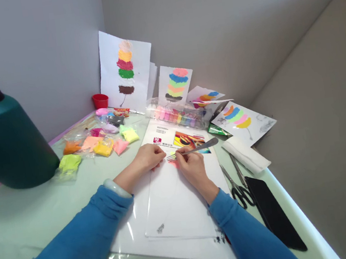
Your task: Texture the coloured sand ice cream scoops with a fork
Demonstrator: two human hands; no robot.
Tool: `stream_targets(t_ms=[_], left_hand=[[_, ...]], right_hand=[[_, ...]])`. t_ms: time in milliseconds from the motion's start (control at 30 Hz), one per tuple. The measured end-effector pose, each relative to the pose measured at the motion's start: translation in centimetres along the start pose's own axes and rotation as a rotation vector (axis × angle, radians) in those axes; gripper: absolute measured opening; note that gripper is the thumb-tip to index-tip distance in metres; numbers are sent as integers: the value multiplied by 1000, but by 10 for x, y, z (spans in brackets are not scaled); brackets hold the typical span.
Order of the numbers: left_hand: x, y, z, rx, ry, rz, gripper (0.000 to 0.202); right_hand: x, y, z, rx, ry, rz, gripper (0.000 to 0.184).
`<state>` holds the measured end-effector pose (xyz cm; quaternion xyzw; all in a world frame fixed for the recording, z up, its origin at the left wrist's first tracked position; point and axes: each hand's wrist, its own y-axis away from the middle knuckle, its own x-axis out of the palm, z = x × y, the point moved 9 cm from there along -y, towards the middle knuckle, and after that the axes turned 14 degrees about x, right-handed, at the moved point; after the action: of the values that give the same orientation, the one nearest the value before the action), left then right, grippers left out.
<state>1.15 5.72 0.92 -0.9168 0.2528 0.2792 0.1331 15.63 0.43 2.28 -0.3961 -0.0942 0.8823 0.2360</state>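
My right hand (193,166) grips a metal fork (209,143), whose tines point left toward my left hand. Just beneath the tines, a pink and yellow patch (174,163), apparently soft clay, lies on a white sheet of paper (180,205). My left hand (147,156) rests at the left edge of that sheet with its fingers drawn together. Whatever those fingertips may hold is too small to make out. Part of the coloured patch is hidden behind my right fingers. Under the sheet lies a printed paper pad (163,130).
Bags of coloured clay (103,148) lie to the left, near a green flask (7,140) and a red cup (100,101). Picture cards (126,71) lean at the back. Scissors (241,192), a black phone-like slab (275,213) and a folded white tissue (246,153) are on the right.
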Motion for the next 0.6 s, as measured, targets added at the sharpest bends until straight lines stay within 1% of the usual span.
stream_targets(t_ms=[600], left_hand=[[0,1,0,-13,-2,2,21]], right_hand=[[-1,3,2,-40,-51,42,21]])
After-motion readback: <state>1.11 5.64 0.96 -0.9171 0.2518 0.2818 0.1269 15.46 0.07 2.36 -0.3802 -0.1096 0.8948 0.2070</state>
